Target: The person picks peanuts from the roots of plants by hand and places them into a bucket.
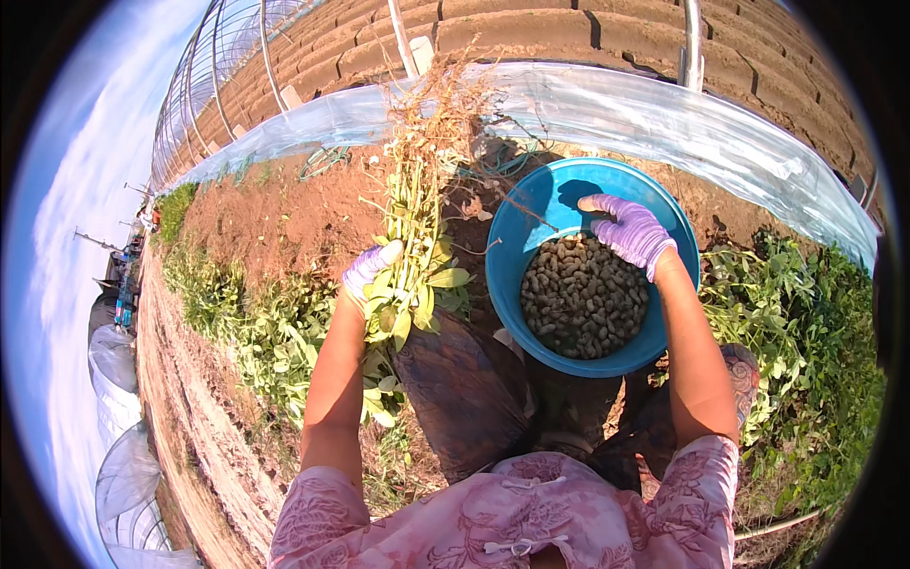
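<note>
My left hand [371, 268], in a purple-and-white striped glove with bare fingertips, grips a bundle of uprooted peanut plants [419, 235] by its leafy stems. The tangled roots point away from me, near the plastic film. My right hand [629, 231], gloved the same way, is over the inside of a round blue plastic tub [503, 313], its fingers spread; no object shows between them. Unshelled peanuts [583, 299] cover the bottom of the tub, below and left of that hand. The tub is in front of my knees.
Rolled clear plastic film [640, 107] on metal posts [693, 43] runs across the far side, with ridged soil beyond. Leafy plants lie at left [277, 348] and right [789, 320]. Green twine [323, 162] lies on the soil. A dirt track [192, 419] runs along the left.
</note>
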The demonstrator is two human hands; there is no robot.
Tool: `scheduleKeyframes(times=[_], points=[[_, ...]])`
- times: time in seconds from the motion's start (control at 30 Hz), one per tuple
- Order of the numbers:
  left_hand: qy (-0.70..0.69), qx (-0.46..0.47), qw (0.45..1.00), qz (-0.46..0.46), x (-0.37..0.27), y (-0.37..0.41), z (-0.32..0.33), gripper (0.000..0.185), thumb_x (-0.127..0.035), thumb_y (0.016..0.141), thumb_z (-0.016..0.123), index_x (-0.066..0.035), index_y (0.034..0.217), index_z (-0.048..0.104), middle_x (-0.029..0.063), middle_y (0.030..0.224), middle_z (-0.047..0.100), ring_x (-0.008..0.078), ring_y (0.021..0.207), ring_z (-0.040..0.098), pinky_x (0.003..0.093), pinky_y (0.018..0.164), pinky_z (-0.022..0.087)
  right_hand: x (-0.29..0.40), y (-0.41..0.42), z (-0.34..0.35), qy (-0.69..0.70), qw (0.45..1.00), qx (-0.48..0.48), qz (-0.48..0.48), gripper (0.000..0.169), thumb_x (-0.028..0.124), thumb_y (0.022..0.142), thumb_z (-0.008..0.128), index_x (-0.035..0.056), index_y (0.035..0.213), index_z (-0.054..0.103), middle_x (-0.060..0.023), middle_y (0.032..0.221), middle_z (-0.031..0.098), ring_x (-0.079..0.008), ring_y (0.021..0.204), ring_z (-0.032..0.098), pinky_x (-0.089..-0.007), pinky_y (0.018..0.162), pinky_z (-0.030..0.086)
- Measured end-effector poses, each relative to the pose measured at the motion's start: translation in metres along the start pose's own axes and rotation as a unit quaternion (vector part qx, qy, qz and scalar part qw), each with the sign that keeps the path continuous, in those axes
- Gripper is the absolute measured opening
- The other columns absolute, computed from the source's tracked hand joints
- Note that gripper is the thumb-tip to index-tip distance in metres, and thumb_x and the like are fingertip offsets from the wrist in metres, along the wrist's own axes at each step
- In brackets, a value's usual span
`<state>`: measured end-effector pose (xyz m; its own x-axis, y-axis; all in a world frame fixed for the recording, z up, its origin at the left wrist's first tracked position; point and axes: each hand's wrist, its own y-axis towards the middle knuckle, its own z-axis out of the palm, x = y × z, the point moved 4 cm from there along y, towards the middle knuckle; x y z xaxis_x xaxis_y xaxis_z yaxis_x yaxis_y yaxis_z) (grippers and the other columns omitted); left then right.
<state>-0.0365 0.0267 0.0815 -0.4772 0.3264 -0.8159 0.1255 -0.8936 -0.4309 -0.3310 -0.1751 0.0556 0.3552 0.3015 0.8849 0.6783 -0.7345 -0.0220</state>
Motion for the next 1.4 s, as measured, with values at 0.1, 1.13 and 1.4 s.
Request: scheduleKeyframes(times=[0.1,1.13,1.4], points=[[0.020,0.039,0.999,-0.025,0.001,0.010,-0.001,0.051,-0.030,0.073,0.067,0.000,0.112,0.052,0.0112,0.098,0.061,0.0215,0.081,0.062,0.0337,0.072,0.051,0.006,0.004,0.012,0.042,0.997,0.033,0.047,0.029,0.011,0.079,0.055,0.0087,0.108,0.058,-0.0111,0.096,0.061,-0.0163,0.081,0.058,-0.0273,0.074,0.045],[0.099,0.071,0.992,-0.038,0.002,0.017,0.036,0.061,-0.036,0.070,0.067,0.004,0.113,0.049,0.0153,0.100,0.060,0.0235,0.085,0.061,0.0341,0.076,0.050,0.034,0.002,0.068,0.257,0.943,0.174,0.123,0.015,0.017,0.085,0.053,0.0028,0.090,0.057,-0.0043,0.081,0.057,-0.0107,0.072,0.053,-0.0224,0.058,0.047],[0.094,0.088,0.988,-0.083,0.010,0.023,0.026,0.065,-0.035,0.069,0.068,0.004,0.116,0.046,0.0166,0.098,0.060,0.0249,0.083,0.061,0.0363,0.075,0.050,0.019,0.013,0.066,0.153,0.988,0.030,0.020,0.010,0.008,0.084,0.052,0.0055,0.086,0.061,-0.0022,0.085,0.060,-0.0099,0.078,0.051,-0.0233,0.072,0.040]])
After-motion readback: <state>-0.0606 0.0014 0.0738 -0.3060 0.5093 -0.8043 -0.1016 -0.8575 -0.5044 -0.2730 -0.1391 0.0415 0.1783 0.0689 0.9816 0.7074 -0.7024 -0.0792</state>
